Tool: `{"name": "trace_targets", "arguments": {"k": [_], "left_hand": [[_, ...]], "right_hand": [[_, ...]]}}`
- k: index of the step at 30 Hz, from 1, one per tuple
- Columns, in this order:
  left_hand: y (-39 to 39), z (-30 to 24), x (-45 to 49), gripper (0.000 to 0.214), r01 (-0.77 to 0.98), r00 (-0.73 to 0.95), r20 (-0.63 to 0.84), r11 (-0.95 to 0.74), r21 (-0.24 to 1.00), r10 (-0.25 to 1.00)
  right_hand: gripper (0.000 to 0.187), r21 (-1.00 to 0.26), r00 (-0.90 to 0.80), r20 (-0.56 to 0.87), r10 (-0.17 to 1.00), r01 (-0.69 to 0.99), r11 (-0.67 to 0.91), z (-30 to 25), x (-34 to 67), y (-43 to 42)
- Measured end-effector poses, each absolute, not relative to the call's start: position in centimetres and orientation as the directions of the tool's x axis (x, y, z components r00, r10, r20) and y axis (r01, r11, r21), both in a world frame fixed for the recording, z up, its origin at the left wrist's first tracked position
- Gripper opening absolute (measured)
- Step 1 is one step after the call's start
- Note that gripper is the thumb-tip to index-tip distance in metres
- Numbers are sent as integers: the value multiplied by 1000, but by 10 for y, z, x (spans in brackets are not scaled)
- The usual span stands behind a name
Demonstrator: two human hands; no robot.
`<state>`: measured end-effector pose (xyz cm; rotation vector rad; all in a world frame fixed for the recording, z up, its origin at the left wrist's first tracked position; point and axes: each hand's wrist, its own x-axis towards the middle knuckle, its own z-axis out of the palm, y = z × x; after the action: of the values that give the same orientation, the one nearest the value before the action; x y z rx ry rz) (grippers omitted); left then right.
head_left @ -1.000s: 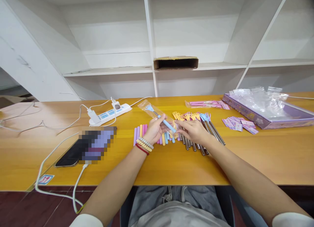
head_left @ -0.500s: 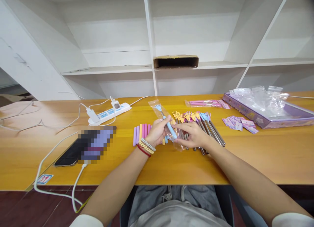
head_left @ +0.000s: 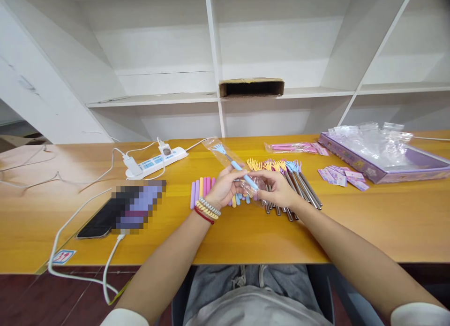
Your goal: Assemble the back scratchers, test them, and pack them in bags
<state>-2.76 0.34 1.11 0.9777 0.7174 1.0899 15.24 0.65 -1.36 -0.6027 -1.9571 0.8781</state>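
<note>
A blue back-scratcher (head_left: 236, 167) with a hand-shaped head sits inside a clear plastic sleeve (head_left: 221, 151), raised over the yellow table (head_left: 246, 232). My left hand (head_left: 225, 186) is closed round its handle. My right hand (head_left: 277, 187) pinches the sleeve's lower end at the blue grip. Beneath the hands lie a row of coloured foam grips (head_left: 201, 187) and a row of metal scratchers (head_left: 295, 180) with yellow and blue hand-shaped heads (head_left: 270, 165).
A white power strip (head_left: 154, 161) with cables lies at the back left, a phone (head_left: 105, 217) on a charging lead nearer. At the right are a purple box of clear bags (head_left: 383, 155), small purple cards (head_left: 342, 175) and packed pink scratchers (head_left: 295, 148). A cardboard box (head_left: 251, 87) sits on the shelf.
The sleeved blue scratcher swung upright and then tilted back to the left. My right hand rose from the metal scratchers to pinch the sleeve's lower end.
</note>
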Motion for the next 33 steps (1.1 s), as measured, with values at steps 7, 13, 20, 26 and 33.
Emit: {"name": "trace_targets", "arguments": {"k": [7, 13, 20, 26, 33], "left_hand": [[5, 12, -29, 41, -393, 309, -26, 153, 907, 951], [1, 12, -24, 34, -352, 309, -3, 117, 929, 951], [1, 10, -20, 33, -367, 225, -3, 87, 926, 974], [9, 9, -28, 26, -391, 146, -15, 71, 918, 989], [15, 8, -34, 27, -396, 72, 18, 12, 918, 997]], "right_hand": [[43, -920, -508, 379, 774, -117, 374, -11, 149, 5], [35, -917, -447, 395, 803, -135, 376, -11, 146, 4], [34, -917, -477, 349, 807, 3, 398, -10, 147, 4], [41, -955, -549, 286, 785, -100, 279, -7, 151, 7], [39, -921, -620, 376, 688, -166, 353, -4, 157, 7]]}}
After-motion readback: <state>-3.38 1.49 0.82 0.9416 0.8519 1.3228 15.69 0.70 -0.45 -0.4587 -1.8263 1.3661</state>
